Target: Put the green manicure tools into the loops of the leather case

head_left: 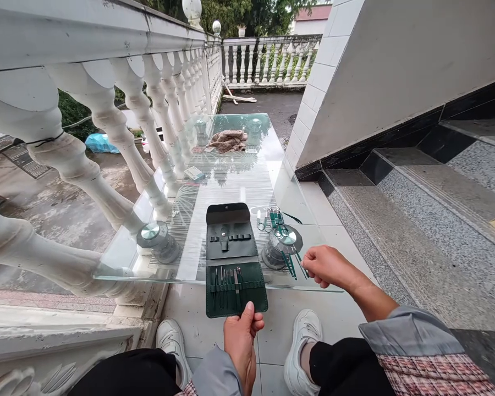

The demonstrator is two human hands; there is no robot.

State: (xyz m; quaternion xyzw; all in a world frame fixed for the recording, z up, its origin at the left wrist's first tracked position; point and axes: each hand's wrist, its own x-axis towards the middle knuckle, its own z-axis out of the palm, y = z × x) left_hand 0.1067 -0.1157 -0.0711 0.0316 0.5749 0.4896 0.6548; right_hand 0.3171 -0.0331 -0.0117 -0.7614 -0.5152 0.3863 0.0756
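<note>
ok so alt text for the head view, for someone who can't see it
A person's left hand holds the near edge of an open green case with slim tools strapped inside; the right hand is beside loose tools on a glass table, its grip unclear. A crumpled cloth lies farther back.

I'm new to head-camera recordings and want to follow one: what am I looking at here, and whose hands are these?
No machine here: the hands belong to the person wearing the camera. This single picture comes from their head, looking forward and down.

The left hand holds the near edge of an open green case, with slim metal tools strapped inside. The right hand is beside loose green tools; whether it grips one is unclear.

Those lie on a glass table, which also bears a crumpled brown cloth and a small flat item too indistinct to name.
</note>
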